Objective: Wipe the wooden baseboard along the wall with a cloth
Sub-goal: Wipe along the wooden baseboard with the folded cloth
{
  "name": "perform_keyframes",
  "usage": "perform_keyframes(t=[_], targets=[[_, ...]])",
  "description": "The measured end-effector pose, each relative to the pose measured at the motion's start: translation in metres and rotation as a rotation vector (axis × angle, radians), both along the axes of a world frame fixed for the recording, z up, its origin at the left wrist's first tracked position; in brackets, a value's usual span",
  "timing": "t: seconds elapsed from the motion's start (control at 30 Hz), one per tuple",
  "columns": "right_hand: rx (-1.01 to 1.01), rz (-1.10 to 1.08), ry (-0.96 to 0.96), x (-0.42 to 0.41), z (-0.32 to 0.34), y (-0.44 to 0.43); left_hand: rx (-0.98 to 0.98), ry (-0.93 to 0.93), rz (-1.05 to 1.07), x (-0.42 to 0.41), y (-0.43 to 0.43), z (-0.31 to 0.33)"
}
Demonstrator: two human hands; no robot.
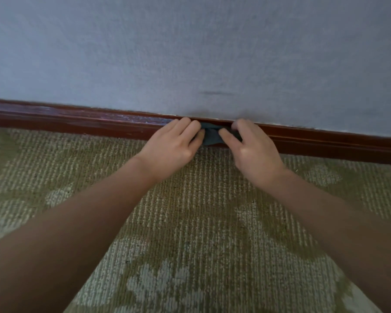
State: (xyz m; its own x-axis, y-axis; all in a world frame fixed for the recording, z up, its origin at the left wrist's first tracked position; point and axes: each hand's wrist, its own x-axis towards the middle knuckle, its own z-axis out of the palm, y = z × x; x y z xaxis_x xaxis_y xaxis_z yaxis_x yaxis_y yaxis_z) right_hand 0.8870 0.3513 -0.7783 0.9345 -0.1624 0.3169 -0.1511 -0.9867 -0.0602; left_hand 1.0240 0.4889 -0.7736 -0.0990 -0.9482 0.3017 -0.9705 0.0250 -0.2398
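A dark reddish-brown wooden baseboard (pixel 81 123) runs along the foot of the wall from left to right. A small dark teal cloth (pixel 211 135) is pressed against it near the middle. My left hand (pixel 174 147) grips the cloth's left end and my right hand (pixel 253 150) grips its right end. Most of the cloth is hidden under my fingers. The baseboard left of my hands shows pale dusty streaks.
A pale blue-grey wall (pixel 190 53) rises above the baseboard, with a dark smudge (pixel 217 93) just above my hands. A green and beige patterned carpet (pixel 201 222) covers the floor beneath my forearms.
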Motion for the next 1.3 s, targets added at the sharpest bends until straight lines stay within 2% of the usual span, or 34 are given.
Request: perform_keyframes(t=[0.1,0.2,0.3,0.6,0.9,1.17,1.3], targets=[[0.064,0.002,-0.033,0.01,-0.001,0.012,0.002,-0.02,0.006,0.011,0.012,-0.004],[0.028,0.069,-0.078,0.031,0.0,0.023,0.059,-0.065,-0.003,0.026,0.029,-0.007],[0.024,0.067,-0.085,0.039,0.005,0.03,0.083,-0.03,0.034,0.027,0.034,-0.005],[0.123,-0.001,-0.024,0.006,0.004,0.044,0.132,-0.048,0.013,0.003,0.047,0.021],[0.251,0.01,0.02,0.005,0.027,0.055,0.22,-0.045,0.101,-0.016,0.059,0.063],[0.208,-0.064,-0.077,0.036,0.007,0.041,0.084,-0.127,0.03,0.024,0.038,0.029],[0.122,-0.058,-0.129,0.04,-0.005,0.04,0.0,-0.03,-0.012,0.044,0.034,0.009]])
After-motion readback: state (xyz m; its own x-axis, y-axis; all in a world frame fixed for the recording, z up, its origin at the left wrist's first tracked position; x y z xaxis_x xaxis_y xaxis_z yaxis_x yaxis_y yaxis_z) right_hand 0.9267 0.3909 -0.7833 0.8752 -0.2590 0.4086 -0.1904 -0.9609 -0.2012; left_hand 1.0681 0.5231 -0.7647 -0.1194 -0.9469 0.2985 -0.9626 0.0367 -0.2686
